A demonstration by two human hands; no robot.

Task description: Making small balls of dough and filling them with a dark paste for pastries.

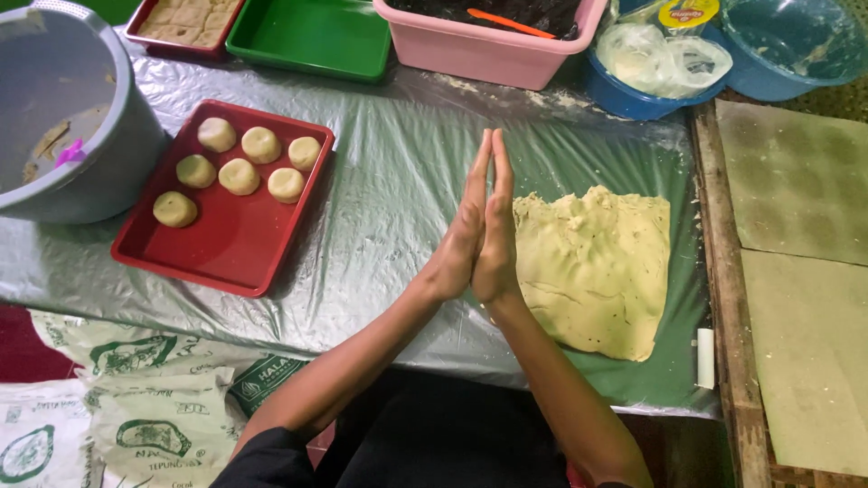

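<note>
Left hand [459,244] and right hand [495,237] press flat together, fingers straight; whether dough sits between them cannot be told. Dough slab [592,271] lies just right on the desk [389,181]. Sticky dough may cling to palms.

Both bare forearms rise from the near edge of the scene and converge toward the middle. The left hand [461,237] and the right hand [495,230] are pressed flat together, palm against palm, with the fingers straight, closed side by side and pointing away toward the far side. The fingertips meet at the top, the right reaching slightly farther. The wrists touch at the heels of the palms, and the elbows spread apart below. Whether anything lies between the palms cannot be seen.
</note>
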